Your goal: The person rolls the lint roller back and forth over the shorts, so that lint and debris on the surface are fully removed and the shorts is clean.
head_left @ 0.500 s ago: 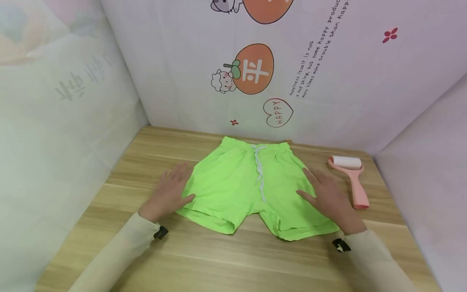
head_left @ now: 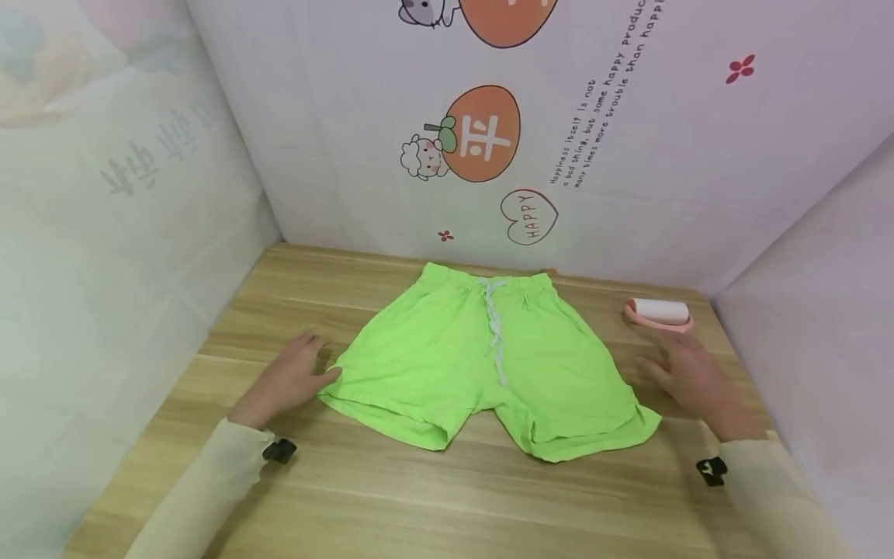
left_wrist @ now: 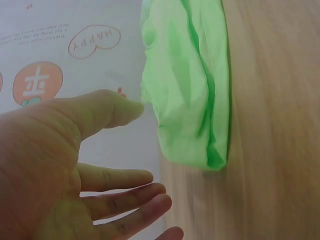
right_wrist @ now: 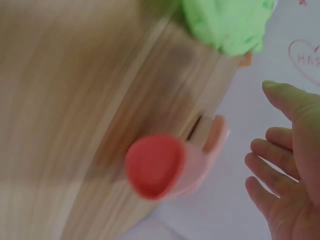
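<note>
Neon green shorts [head_left: 433,349] lie spread flat on the wooden table, waistband toward the back wall, with a white drawstring [head_left: 494,318] down the front. My left hand [head_left: 289,380] is beside the left leg's outer edge, thumb tip right at the fabric; the left wrist view shows its fingers [left_wrist: 117,176] loosely extended with nothing held. To the right of the shorts, my right hand [head_left: 701,380] is over the handle of a lint roller [head_left: 660,312], hiding most of it in the head view. In the right wrist view the pink handle [right_wrist: 155,167] appears apart from the relaxed fingers.
A printed white cloth wall [head_left: 363,155] stands along the table's back edge, with more white walls at the left [head_left: 105,272] and right [head_left: 824,310]. Bare wood [head_left: 447,512] shows in front of the shorts.
Both hands have moved outward off the shorts, the left hand to the left and the right hand to the right, over the lint roller's handle. The lower leg corners now show.
</note>
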Motion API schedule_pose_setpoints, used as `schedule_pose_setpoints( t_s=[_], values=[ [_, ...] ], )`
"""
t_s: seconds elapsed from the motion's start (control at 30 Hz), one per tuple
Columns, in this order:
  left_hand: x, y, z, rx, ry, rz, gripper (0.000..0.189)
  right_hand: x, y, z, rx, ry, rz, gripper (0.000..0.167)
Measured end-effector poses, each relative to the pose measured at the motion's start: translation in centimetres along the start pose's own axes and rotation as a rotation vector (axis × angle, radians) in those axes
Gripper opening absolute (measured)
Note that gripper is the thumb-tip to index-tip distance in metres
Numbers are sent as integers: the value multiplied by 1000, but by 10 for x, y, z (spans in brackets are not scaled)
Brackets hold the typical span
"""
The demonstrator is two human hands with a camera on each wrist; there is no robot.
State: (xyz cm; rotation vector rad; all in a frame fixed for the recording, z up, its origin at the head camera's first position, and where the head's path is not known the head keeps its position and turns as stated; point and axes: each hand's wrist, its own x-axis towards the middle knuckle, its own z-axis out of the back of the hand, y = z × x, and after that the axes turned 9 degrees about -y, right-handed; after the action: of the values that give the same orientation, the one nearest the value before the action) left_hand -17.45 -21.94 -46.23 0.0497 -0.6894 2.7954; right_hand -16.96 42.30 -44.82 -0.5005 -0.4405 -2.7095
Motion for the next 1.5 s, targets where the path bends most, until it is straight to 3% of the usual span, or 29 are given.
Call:
schedule_pose_setpoints(
  t_s=[0.1,0.23,0.27,0.33,0.4,0.47,0.6,0.77,0.9,1.17,1.3,1.37,1.5],
  values=[
    [-3,7,2,-55,5,22,60,-3,-10,5,-43,38,-5,102],
    [-5,16,1,-164,19,43,56,-9,-22,9,-49,107,-89,90],
    [-6,18,1,-187,21,46,55,-11,-24,10,-47,117,-108,79],
    [-6,21,0,-228,30,49,52,-13,-30,8,-34,128,-132,75],
    [-7,22,-1,-252,38,50,50,-16,-36,6,-44,113,-121,49],
    [-7,21,-2,-271,49,58,49,-18,-42,4,-52,83,-92,35],
    [-7,18,-5,-295,86,87,50,-20,-50,-1,-83,63,-64,40],
    [-6,13,-9,-287,122,111,52,-19,-53,-5,-79,119,-133,56],
    [-5,10,-11,-286,131,104,52,-17,-53,-9,-101,115,-117,59],
    [-5,12,-14,-355,181,151,18,-12,-56,-10,-88,74,-123,72],
    [-6,12,-14,-387,194,152,20,-11,-56,-9,-69,10,-108,61],
    [-7,11,-13,-404,200,163,23,-9,-54,-6,-38,31,-164,62],
    [-8,10,-11,-436,206,179,28,-1,-56,3,-85,86,-247,58]
  ],
)
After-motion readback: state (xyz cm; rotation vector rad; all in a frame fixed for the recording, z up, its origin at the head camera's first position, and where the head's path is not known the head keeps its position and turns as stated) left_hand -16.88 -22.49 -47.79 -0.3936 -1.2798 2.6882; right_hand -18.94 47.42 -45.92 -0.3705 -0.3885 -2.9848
